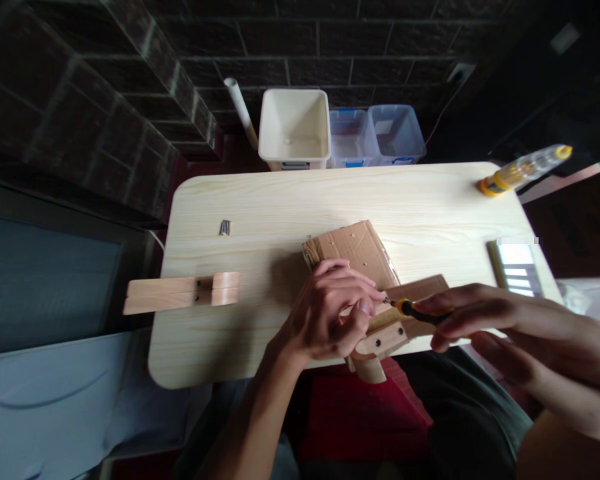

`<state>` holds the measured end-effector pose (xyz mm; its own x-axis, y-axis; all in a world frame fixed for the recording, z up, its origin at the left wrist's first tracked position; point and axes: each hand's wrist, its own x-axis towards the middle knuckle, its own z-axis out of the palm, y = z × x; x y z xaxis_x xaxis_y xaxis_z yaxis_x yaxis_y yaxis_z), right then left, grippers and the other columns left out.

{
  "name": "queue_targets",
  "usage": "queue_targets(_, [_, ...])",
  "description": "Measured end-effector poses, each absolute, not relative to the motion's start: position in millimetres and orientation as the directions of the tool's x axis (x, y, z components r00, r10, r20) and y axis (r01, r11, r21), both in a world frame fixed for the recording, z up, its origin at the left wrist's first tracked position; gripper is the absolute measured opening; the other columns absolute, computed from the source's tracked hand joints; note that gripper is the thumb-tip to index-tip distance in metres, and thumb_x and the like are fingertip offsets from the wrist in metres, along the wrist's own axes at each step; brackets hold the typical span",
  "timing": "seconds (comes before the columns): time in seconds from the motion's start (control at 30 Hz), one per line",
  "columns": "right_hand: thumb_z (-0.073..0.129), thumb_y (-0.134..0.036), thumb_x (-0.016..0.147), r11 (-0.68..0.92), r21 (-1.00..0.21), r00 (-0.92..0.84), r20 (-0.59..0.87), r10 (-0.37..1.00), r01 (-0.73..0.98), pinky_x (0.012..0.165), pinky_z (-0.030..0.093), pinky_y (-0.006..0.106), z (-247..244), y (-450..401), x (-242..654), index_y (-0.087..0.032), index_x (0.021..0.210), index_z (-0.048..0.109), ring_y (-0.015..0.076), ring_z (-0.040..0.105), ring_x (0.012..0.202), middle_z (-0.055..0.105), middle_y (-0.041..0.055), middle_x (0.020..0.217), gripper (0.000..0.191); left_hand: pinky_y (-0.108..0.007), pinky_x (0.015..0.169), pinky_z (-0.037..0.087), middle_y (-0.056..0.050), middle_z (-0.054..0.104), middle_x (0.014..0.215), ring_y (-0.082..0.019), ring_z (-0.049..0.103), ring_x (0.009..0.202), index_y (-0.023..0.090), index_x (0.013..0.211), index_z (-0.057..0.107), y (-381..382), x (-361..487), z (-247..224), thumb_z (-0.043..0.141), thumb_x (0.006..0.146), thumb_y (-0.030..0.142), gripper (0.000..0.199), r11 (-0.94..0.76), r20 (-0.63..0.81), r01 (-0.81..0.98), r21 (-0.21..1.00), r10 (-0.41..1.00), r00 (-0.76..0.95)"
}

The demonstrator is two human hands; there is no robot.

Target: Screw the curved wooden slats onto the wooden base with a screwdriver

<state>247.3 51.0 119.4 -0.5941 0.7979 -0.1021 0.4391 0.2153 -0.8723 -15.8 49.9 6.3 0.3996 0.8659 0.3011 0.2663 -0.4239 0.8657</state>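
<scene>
My right hand [505, 323] is shut on a black-and-yellow screwdriver [420, 311], whose thin shaft points left. My left hand [327, 313] has its fingertips pinched close to the screwdriver's tip, and whatever lies between them is hidden. Under both hands a piece of brown cardboard [353, 250] lies on the table, with a wooden part with drilled holes [381, 340] by it that juts past the table's near edge. A small bundle of screws [225, 227] lies on the table [260, 213] well left of my hands.
Two joined wooden strips [183, 293] overhang the table's left edge. A yellow and clear plastic tube [523, 170] lies at the far right corner, near a flat boxed item [515, 270]. Beyond the far edge stand a white bin [294, 127] and two clear plastic tubs [380, 137].
</scene>
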Motion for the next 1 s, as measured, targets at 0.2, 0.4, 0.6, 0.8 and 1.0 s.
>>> queue_targets(0.2, [0.067, -0.032, 0.099, 0.227, -0.874, -0.571, -0.068, 0.818, 0.430, 0.095, 0.064, 0.022, 123.3, 50.9, 247.4, -0.040, 0.120, 0.080, 0.0224, 0.077, 0.117, 0.080, 0.0026, 0.127, 0.027, -0.048, 0.117, 0.035, -0.002, 0.086, 0.102, -0.023, 0.077, 0.107, 0.021, 0.080, 0.072, 49.0, -16.1, 5.5, 0.045, 0.101, 0.030, 0.035, -0.433, 0.312, 0.262, 0.863, 0.863, 0.397])
queue_targets(0.4, [0.070, -0.035, 0.098, 0.249, -0.849, -0.584, -0.084, 0.807, 0.466, 0.090, 0.062, 0.014, 121.6, 54.4, 246.0, -0.038, 0.111, 0.082, 0.0178, 0.078, 0.112, 0.082, 0.0014, 0.118, 0.019, -0.049, 0.117, 0.036, -0.002, 0.086, 0.103, -0.024, 0.078, 0.107, 0.022, 0.080, 0.073, 49.2, -15.6, 5.4, 0.045, 0.101, 0.031, 0.036, -0.425, 0.307, 0.262, 0.866, 0.867, 0.392])
queue_targets(0.6, [0.070, -0.029, 0.097, 0.215, -0.882, -0.554, -0.062, 0.830, 0.420, 0.091, 0.061, 0.015, 121.1, 55.8, 242.4, -0.039, 0.115, 0.081, 0.0171, 0.078, 0.113, 0.082, 0.0011, 0.120, 0.024, -0.050, 0.118, 0.035, -0.002, 0.086, 0.103, -0.024, 0.078, 0.107, 0.022, 0.080, 0.073, 49.6, -15.6, 4.8, 0.044, 0.102, 0.032, 0.037, -0.430, 0.310, 0.265, 0.863, 0.866, 0.393])
queue_targets(0.8, [0.068, -0.034, 0.097, 0.227, -0.874, -0.579, -0.074, 0.812, 0.430, 0.092, 0.064, 0.023, 125.0, 55.8, 240.7, -0.039, 0.109, 0.083, 0.0220, 0.079, 0.108, 0.083, 0.0037, 0.114, 0.020, -0.050, 0.117, 0.036, -0.002, 0.086, 0.101, -0.024, 0.078, 0.106, 0.023, 0.078, 0.072, 50.7, -15.5, 6.6, 0.044, 0.101, 0.032, 0.037, -0.421, 0.300, 0.267, 0.867, 0.868, 0.395])
queue_targets(1.0, [0.070, -0.033, 0.097, 0.234, -0.879, -0.602, -0.073, 0.795, 0.415, 0.092, 0.063, 0.021, 122.1, 56.2, 243.0, -0.038, 0.109, 0.082, 0.0211, 0.077, 0.113, 0.082, 0.0039, 0.107, 0.018, -0.050, 0.116, 0.037, -0.002, 0.086, 0.103, -0.024, 0.078, 0.106, 0.022, 0.078, 0.073, 50.7, -15.4, 6.2, 0.045, 0.101, 0.030, 0.037, -0.429, 0.306, 0.270, 0.862, 0.865, 0.397])
